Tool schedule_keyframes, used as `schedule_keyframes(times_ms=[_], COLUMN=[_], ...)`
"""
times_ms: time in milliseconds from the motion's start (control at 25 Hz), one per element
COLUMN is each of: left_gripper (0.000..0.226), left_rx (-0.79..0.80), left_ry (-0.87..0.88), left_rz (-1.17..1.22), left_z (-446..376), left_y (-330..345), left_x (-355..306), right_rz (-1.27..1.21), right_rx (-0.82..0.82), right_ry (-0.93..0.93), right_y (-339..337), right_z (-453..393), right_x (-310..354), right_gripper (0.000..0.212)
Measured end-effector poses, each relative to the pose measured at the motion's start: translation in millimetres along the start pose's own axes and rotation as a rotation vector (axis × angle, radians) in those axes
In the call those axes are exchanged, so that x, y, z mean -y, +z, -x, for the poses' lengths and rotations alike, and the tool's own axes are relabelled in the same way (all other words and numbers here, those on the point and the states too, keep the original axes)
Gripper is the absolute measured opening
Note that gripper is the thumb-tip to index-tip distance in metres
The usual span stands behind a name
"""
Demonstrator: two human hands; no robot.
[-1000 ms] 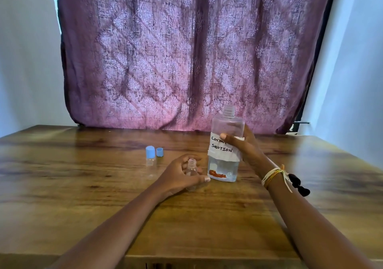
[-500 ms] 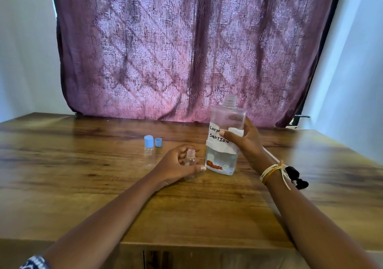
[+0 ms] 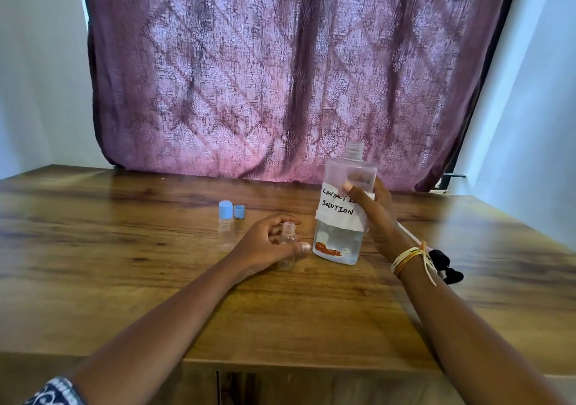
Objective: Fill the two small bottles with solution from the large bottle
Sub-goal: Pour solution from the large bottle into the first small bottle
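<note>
Wooden bench [image 3: 124, 280], purple curtain [image 3: 280, 77] behind. Left hand [image 3: 265, 245] fingers curl round open small bottle [image 3: 287, 245]; right hand [image 3: 375, 217] grips uncapped large bottle [image 3: 343, 208], lifted, tilting slightly. Capped second small bottle [image 3: 225, 226] waits. Next: pour carefully into the narrow neck.

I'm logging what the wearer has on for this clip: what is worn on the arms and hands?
Both forearms are bare. The right wrist carries thin cord bracelets in yellow, orange and cream, with loose ends. Near the left elbow, a dark blue and white patterned sleeve edge shows.
</note>
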State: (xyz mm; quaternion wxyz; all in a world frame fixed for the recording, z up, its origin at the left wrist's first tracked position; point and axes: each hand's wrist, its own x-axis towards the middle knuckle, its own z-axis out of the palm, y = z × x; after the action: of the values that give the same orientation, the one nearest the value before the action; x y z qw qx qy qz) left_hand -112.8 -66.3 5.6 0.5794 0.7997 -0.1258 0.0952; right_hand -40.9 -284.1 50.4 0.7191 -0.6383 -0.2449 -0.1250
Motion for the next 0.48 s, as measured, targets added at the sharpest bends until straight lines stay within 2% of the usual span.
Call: schedule_keyframes(times_ms=[280, 360, 480], left_gripper=[0.061, 0.065, 0.057], left_rx=[0.0, 0.0, -0.006], left_ry=[0.011, 0.027, 0.036], left_rz=[0.009, 0.02, 0.018], left_z=[2, 3, 2], left_y=[-1, -1, -1], left_x=[0, -1, 0], right_rz=[-0.014, -0.028, 0.008], right_rx=[0.085, 0.106, 0.071], right_ry=[0.022, 0.019, -0.042], right_y=[1, 1, 2], right_z=[4, 5, 6], right_x=[7, 9, 12], right_gripper=[0.055, 0.05, 0.049])
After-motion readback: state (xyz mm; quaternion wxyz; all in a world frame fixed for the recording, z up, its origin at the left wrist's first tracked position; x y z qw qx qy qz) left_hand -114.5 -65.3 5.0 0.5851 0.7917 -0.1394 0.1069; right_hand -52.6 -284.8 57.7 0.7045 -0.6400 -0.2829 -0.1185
